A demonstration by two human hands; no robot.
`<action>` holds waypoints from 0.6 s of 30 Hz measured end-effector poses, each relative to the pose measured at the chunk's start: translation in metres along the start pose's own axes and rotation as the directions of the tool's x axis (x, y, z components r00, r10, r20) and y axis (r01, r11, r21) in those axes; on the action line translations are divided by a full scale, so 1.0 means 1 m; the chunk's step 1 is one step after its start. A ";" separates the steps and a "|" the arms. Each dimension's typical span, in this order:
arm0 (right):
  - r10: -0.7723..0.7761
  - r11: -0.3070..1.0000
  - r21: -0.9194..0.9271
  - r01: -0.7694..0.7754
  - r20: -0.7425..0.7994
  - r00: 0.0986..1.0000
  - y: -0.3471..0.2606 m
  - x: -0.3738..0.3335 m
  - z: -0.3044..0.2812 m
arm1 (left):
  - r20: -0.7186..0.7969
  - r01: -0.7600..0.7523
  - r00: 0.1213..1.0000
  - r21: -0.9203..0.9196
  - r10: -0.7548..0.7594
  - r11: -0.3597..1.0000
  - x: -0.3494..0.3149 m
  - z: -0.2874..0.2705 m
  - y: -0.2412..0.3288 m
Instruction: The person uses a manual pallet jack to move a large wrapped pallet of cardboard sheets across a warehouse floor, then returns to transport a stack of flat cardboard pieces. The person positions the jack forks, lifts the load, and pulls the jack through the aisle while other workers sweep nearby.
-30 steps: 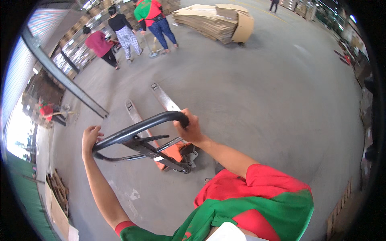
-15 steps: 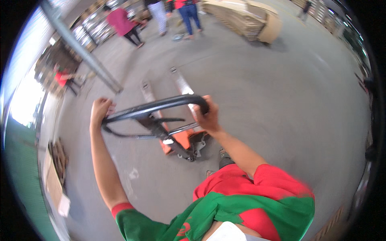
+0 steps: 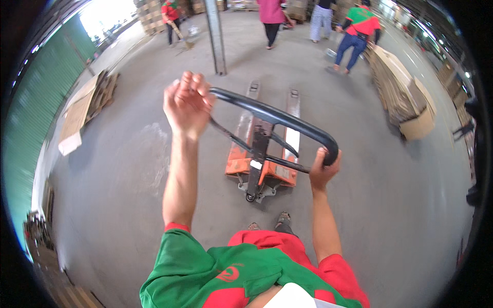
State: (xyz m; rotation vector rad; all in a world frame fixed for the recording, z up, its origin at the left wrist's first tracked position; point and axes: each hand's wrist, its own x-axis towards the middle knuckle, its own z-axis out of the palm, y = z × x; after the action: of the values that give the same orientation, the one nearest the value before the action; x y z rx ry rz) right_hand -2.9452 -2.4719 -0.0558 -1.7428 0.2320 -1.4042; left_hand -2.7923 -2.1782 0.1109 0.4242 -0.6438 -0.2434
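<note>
A black loop handle [image 3: 280,117] rises toward me from an orange pallet jack [image 3: 239,165], whose two forks point away across the floor. My right hand [image 3: 325,167] is wrapped round the handle's right end, thumb on top. My left hand [image 3: 189,105] is at the left end, its fingers curled about the corner, which the hand partly hides. Below the loop, a dark shaft [image 3: 260,141] runs down to the jack's base near my feet. Nothing lies on the forks.
A grey post [image 3: 215,41] stands beyond the forks. Folded cardboard [image 3: 82,110] leans at the left, near a green wall [image 3: 46,87]. A long cardboard stack [image 3: 398,95] lies at the right. Several people are farther off, including a person in red and green [image 3: 358,31].
My view has swung left, so the post and people appear farther right. The handle and jack have turned relative to me, forks now nearly straight ahead. Both hands stay at the handle.
</note>
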 end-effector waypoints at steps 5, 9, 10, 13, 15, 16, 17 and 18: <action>-0.031 0.997 0.075 0.029 0.021 0.999 -0.004 0.002 0.002 | -0.050 0.057 0.996 -0.239 -0.071 0.969 -0.069 0.006 -0.002; 0.025 0.993 0.116 -0.027 0.020 0.999 -0.003 0.001 0.004 | 0.047 0.063 0.997 -0.192 -0.055 0.979 -0.086 0.047 0.006; 0.005 0.995 0.101 -0.005 0.003 1.000 -0.002 0.000 0.004 | 0.106 0.096 0.992 -0.230 -0.073 0.968 -0.095 0.068 0.005; 0.005 0.995 0.102 -0.006 0.007 1.000 0.000 0.001 0.002 | 0.295 0.162 0.937 0.100 -0.185 0.982 -0.130 0.130 -0.011; -0.004 0.998 0.059 0.001 0.040 0.999 0.002 0.002 -0.001 | 0.451 0.357 0.832 0.010 -0.322 0.934 -0.148 0.159 -0.023; -0.023 1.000 0.019 0.022 0.058 0.998 0.003 0.003 -0.002 | 0.453 0.366 0.840 -0.067 -0.299 0.928 -0.152 0.166 -0.030; -0.063 0.998 0.009 0.063 0.052 0.997 0.003 0.003 -0.004 | 0.491 0.383 0.821 -0.095 -0.292 0.919 -0.153 0.171 -0.037; -0.011 1.000 -0.008 0.011 0.024 1.000 0.004 0.002 -0.004 | 0.507 0.379 0.818 -0.120 -0.272 0.917 -0.154 0.173 -0.039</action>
State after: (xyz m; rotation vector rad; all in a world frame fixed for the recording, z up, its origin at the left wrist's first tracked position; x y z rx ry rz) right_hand -2.9461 -2.4775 -0.0568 -1.7686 0.2157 -1.3908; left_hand -3.0232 -2.2122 0.1365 0.2586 -1.0236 -0.7635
